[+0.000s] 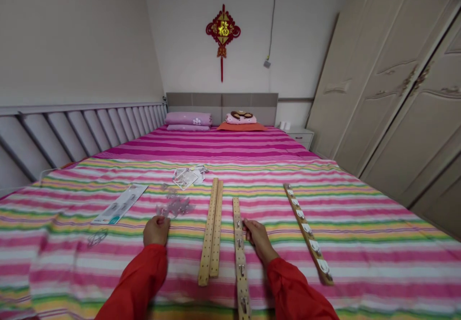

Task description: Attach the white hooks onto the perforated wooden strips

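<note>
Head-worn view, facing forward and down, close above the bed (378, 243)

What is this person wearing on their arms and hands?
Both arms are covered in loose, bright red long sleeves: the left sleeve and the right sleeve reach down to the wrists. The left hand and the right hand are bare, with no gloves.
</note>
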Available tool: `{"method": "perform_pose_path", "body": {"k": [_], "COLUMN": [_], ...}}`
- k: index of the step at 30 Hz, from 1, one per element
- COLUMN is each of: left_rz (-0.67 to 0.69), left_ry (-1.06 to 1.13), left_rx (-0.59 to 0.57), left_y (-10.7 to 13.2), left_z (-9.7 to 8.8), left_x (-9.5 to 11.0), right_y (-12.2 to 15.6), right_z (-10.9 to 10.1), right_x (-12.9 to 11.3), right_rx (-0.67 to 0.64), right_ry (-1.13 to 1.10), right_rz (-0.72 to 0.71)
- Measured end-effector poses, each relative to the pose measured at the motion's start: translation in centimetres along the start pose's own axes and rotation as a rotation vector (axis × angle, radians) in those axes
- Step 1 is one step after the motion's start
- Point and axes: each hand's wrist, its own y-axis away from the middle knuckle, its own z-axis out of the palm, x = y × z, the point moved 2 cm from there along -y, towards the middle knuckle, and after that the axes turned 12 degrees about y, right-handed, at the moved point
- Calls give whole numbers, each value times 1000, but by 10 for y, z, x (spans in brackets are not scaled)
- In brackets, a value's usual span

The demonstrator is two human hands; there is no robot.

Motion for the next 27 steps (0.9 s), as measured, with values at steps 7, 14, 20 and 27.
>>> {"method": "perform_pose_path", "body": {"k": [7,14,20,27], "left_rz": [-213,-541,-638,-520], "left_ry": [224,844,1130,1183], "left_rx": [99,38,-301,-531], "left_y": [4,40,82,119], "left_z": [-28,-24,10,24], "left_x": [-14,2,49,94], "right_y": [0,-2,-1,-1], "right_z": [-1,-1,-3,-5], "right_x": [2,5,5,6], "right_rx": [-1,-2,0,6], "right_ry": [-30,-137,-195,-229], "right_rz": [-1,-27,-42,-65]}}
